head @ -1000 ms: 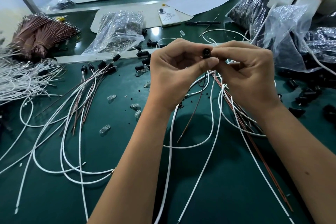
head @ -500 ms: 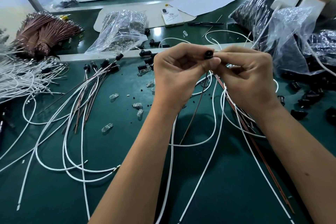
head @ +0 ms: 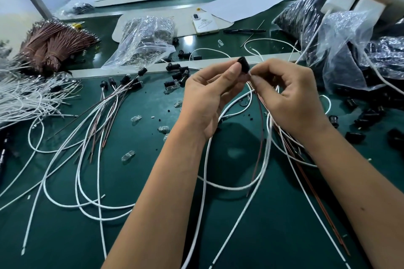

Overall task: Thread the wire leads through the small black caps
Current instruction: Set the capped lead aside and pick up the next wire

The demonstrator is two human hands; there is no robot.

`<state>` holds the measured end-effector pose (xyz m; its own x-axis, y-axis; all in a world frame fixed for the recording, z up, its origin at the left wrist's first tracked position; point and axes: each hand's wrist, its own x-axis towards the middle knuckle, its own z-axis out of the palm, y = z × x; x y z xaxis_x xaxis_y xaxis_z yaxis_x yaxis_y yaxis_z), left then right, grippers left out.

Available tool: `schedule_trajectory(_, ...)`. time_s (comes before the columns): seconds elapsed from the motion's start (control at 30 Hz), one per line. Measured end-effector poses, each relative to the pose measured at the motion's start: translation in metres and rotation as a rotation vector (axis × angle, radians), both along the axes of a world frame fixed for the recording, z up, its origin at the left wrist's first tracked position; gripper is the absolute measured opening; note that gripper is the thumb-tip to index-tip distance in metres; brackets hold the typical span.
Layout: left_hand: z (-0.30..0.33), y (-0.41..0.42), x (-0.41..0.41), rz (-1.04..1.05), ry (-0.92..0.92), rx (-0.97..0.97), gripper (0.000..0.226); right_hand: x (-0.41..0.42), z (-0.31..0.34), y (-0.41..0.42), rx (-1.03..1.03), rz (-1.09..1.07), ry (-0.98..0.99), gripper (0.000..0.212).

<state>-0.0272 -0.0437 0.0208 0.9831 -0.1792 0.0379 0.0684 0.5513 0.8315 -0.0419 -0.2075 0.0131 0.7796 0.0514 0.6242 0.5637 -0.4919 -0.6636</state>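
Head view. Both hands are raised above the green tabletop [head: 65, 236], meeting over its middle. The left hand [head: 209, 98] is closed in a pinch on a small black cap [head: 244, 64], thumb and forefinger at the cap's left side. The right hand [head: 290, 96] is closed just right of the cap, its thumb and forefinger pinched on thin wire leads [head: 260, 120] directly below the cap. The leads, one reddish-brown and one white, hang from that pinch down to the tabletop. Whether the lead tips have entered the cap appears uncertain; the fingers hide the joint.

Left of the cap lie finished assemblies [head: 122, 85], black caps on white and brown wires. Further left sits a brown wire bundle [head: 50, 48]. Behind and left of the cap is a clear plastic bag [head: 144, 41]; behind it, a phone [head: 204, 23]. Right of the cap are bags of black parts [head: 306, 19].
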Motion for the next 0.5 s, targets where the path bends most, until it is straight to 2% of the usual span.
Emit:
schedule_trajectory(0.17,0.001,0.001,0.002,-0.018,0.075,-0.034,0.012,-0.005,0.006,0.003,-0.055,-0.085,-0.048,0.012)
schedule_trajectory(0.5,0.001,0.001,0.002,-0.052,0.119,-0.102,0.015,-0.011,0.01,0.009,-0.046,-0.089,-0.069,0.012)
